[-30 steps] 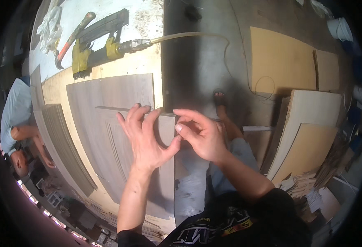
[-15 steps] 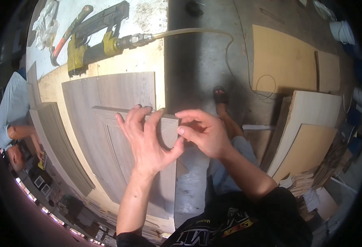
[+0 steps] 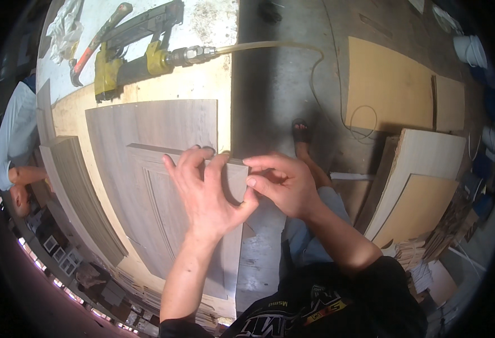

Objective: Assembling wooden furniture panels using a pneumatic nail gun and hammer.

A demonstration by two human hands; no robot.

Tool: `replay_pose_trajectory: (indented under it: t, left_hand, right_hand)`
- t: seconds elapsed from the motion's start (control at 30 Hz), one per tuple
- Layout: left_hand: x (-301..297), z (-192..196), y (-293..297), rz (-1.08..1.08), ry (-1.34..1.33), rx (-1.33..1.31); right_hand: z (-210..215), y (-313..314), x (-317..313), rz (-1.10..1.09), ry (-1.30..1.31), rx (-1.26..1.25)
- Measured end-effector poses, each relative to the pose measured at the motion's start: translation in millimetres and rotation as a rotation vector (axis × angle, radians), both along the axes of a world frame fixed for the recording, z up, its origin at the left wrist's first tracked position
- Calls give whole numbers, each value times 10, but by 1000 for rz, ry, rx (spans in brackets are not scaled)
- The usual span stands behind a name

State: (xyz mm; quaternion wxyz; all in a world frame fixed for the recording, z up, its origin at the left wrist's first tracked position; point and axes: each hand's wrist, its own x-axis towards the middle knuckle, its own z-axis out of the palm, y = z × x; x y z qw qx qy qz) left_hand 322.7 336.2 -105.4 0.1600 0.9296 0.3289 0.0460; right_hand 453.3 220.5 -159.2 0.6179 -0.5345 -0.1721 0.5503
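A grey wood-grain panel with a raised frame (image 3: 233,176), like a cabinet door, lies on a larger flat grey board (image 3: 152,118) on the workbench. My left hand (image 3: 205,200) reaches across the panel's far right part. Its fingers curl over the far edge and its thumb lies near the right edge. At the far right corner my right hand (image 3: 287,186) holds the frame, index finger at the far edge and thumb against the right side. Whether anything small sits between those fingertips is hidden.
A yellow and black nail gun (image 3: 132,70) with an air hose (image 3: 275,44) and a hammer (image 3: 98,42) lie farther back on the bench. Stacked grey strips (image 3: 84,197) line its left side. Another person (image 3: 19,141) is beyond. Boards (image 3: 411,186) lean at right.
The view has shifted slightly, so the bench and tools appear a little farther right. Both hands keep the same hold at the panel's corner.
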Motion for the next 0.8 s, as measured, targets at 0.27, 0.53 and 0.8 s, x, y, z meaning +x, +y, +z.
replay_pose_trajectory:
  t: [0.27, 0.53, 0.8]
  left_hand:
    - [-60, 3, -4, 24, -17, -10]
    - [13, 0, -9, -17, -21, 11]
    - [24, 14, -27, 7, -60, -12]
  right_hand:
    - [189, 557, 627, -223, -184, 63]
    - [433, 2294, 450, 309, -1266, 344]
    - [409, 2823, 171, 351, -1443, 237]
